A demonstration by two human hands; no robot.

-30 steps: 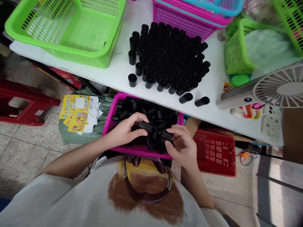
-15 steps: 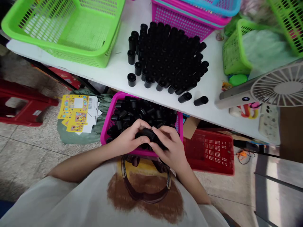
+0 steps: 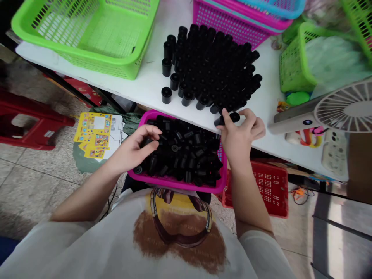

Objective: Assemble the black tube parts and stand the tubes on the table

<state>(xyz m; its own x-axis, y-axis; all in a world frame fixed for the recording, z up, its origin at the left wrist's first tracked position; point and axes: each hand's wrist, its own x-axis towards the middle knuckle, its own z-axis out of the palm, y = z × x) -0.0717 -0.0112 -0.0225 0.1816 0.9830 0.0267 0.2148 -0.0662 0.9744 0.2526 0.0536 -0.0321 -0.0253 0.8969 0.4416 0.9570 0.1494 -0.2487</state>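
Note:
My right hand (image 3: 241, 131) is at the table's front edge, its thumb and fingers closed around a short black plastic cylinder (image 3: 235, 117). Just beyond it, a dense group of similar black cylinders (image 3: 209, 73) stands upright on the white table. My left hand (image 3: 135, 149) hovers over the left side of a pink basket (image 3: 177, 186), fingers apart and curved, with nothing in it. Loose black cylinders (image 3: 186, 155) lie jumbled inside that basket, which sits below the table edge, against my body.
A green basket (image 3: 128, 64) stands on the table at left, stacked pink baskets (image 3: 226, 23) at the back. A handheld fan (image 3: 308, 116) and a green basket with bags (image 3: 295, 66) are at right. Below are a red stool (image 3: 35, 120) and a red crate (image 3: 270, 190).
Both hands were together over the basket around a black cylinder. They have separated: the right reached forward to the table edge with a cylinder, the left moved back leftward and opened.

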